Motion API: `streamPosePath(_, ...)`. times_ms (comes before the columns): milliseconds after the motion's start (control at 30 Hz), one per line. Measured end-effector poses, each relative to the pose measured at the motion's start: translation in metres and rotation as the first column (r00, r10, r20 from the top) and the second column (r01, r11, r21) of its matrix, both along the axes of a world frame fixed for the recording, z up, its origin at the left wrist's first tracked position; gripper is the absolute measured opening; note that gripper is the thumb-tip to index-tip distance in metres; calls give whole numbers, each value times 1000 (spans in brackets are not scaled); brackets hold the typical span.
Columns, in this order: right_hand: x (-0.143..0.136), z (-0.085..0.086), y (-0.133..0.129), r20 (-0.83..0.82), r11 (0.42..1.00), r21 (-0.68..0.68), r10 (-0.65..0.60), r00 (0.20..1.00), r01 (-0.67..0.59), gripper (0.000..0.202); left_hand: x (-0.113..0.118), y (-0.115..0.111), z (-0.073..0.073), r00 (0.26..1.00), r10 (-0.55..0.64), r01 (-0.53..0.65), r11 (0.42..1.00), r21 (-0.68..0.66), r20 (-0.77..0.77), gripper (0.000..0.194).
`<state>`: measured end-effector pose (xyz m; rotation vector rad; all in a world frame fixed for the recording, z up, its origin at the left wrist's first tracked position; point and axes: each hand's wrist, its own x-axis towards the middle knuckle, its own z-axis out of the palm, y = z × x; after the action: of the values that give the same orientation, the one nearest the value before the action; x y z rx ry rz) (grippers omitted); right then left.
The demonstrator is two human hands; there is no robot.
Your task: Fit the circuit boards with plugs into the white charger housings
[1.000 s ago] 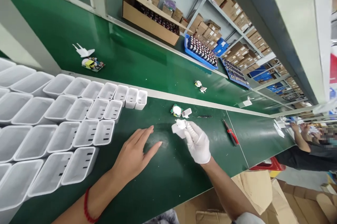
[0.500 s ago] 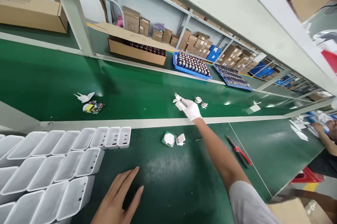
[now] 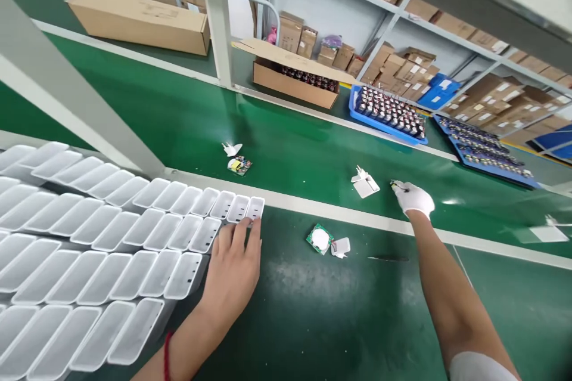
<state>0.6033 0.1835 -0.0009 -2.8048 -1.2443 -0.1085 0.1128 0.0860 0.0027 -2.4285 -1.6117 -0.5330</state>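
My bare left hand [image 3: 236, 256] reaches to the near end of the rows of white plastic cases [image 3: 183, 273], its fingertips at the last small case [image 3: 255, 207]. The fingers look bent over the case edge; whether they grip it is unclear. My right hand [image 3: 413, 196], in a white glove, is closed on a small circuit part [image 3: 397, 185] on the green back surface. To its left lies a white plug piece [image 3: 365, 183]. Nearer me are a green circuit board with a white disc [image 3: 320, 238] and a small white piece [image 3: 341, 247].
Tweezers [image 3: 388, 259] lie on the near bench. Another board [image 3: 239, 165] and plug [image 3: 231, 149] sit at the back left. Blue trays [image 3: 388, 124] of components and cardboard boxes [image 3: 138, 20] stand behind. A slanting metal post [image 3: 80, 89] crosses the left.
The view has shifted left. My left hand has moved up to the white cases. My right hand has left the plug piece and moved right to the small circuit part.
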Motion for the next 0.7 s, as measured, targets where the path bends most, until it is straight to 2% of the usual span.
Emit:
streamPosePath(100,3,10,-18,-191,974,213,-38,981,80,64,2,6,2,998,50,-50,999,12,-24,33)
streamPosePath(167,-5,20,-33,-314,932,347,6,949,109,71,3,8,5,998,45,-44,999,26,-32,27)
streamPosePath(267,-33,39,-62,-449,857,507,174,876,90,69,6,2,10,999,-12,13,998,54,-33,19)
streamPosePath(367,-83,61,-96,-517,795,607,387,764,8,70,8,-16,13,986,-168,167,983,76,-3,22)
streamPosePath(400,-103,67,-107,-547,776,630,471,692,-32,69,7,-24,12,973,-228,227,971,70,14,24)
streamPosePath(433,-124,71,-117,-618,733,678,606,501,-50,70,4,-32,11,958,-284,282,958,52,29,26)
streamPosePath(467,-145,74,-125,-666,711,701,679,309,-51,68,1,-40,10,943,-331,330,944,25,43,26)
streamPosePath(500,-165,75,-132,-682,698,715,708,183,-35,63,-3,-47,9,930,-364,365,931,-7,55,25)
streamPosePath(533,-183,75,-137,-680,683,730,728,89,-13,61,-7,-54,8,921,-384,387,921,-48,62,24)
streamPosePath(600,-212,72,-146,-670,671,742,742,-24,14,57,-16,-65,9,918,-391,397,905,-153,69,20)
streamPosePath(667,-232,68,-153,-668,671,741,740,-72,17,54,-23,-72,11,924,-374,381,879,-286,82,19)
streamPosePath(700,-239,66,-156,-675,677,736,735,-72,10,54,-25,-74,12,927,-361,373,861,-347,100,22)
